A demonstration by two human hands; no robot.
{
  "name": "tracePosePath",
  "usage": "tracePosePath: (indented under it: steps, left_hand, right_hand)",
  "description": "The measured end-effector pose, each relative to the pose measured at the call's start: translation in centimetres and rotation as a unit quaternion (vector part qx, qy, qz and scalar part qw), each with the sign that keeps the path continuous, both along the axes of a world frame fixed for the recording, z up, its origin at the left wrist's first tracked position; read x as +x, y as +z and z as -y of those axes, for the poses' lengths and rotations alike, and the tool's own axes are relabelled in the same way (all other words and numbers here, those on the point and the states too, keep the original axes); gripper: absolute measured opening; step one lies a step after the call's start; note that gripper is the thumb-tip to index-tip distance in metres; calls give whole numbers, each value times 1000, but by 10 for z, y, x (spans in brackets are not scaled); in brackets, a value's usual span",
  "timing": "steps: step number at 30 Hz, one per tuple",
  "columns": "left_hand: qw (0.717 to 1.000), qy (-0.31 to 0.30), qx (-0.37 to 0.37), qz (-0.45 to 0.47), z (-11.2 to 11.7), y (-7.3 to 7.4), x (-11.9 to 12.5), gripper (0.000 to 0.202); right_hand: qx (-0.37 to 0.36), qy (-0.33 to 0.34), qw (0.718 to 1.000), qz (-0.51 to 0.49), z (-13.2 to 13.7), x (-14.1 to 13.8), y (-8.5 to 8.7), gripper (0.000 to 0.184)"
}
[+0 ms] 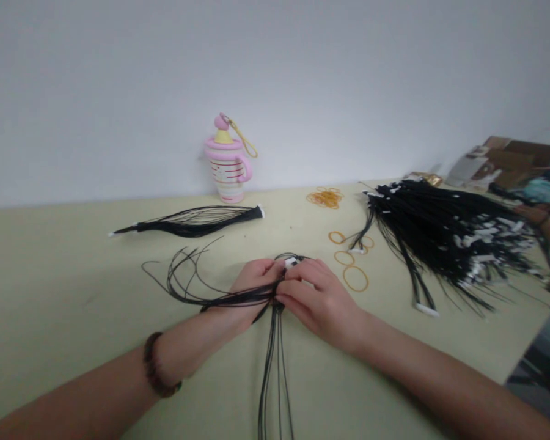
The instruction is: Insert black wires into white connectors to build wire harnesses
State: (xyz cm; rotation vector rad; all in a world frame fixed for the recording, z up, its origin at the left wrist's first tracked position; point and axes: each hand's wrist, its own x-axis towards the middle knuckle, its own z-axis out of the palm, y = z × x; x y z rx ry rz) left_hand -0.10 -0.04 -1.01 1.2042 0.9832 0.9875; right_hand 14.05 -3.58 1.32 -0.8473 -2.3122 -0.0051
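Tabletop edge [119, 201], left hand [252, 287], right hand [316, 305], wires [220, 302]

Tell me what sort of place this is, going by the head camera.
Probably a wire-harness assembly bench: the left hand and right hand hold a black wire bundle, with a heap of white-tipped black wires and loose rubber bands nearby.

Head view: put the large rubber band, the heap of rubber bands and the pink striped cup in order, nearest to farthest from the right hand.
1. Large orange rubber band, just right of the right hand.
2. Heap of rubber bands, farther ahead on the table.
3. Pink striped cup, ahead and left, by the wall.
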Motion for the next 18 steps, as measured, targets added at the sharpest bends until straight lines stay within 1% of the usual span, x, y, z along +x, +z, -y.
tracePosePath:
  steps: [2,5,8,10,11,13,15,16,18]
  left_hand:
    - [1000,-10,-7,12,1,1,1,30]
    - [998,-39,-38,41,5,4,3,29]
    - [993,-70,-71,62,9,9,3,31]
    - [990,-76,-92,75,10,10,3,32]
    - [989,-75,-101,80,10,11,2,31]
    - [988,-63,-114,82,9,11,1,28]
    - [988,-50,-123,81,7,9,0,26]
    - [987,-46,-127,82,6,9,0,26]
    - [987,-45,-131,87,4,7,0,26]
  right_hand:
    - [-66,42,996,-50,1,2,4,11]
    - [-193,89,967,-143,3,4,7,6]
    - [-305,113,920,-220,5,3,9,8]
    - [-370,136,876,-278,7,3,13,11]
    - [-391,145,853,-314,7,3,16,12]
    - [-407,138,813,-393,5,9,26,14]
    - [-395,107,779,-475,0,22,38,15]
    - [-384,89,760,-517,-5,32,44,15]
    - [-365,77,710,-597,-16,59,53,12]
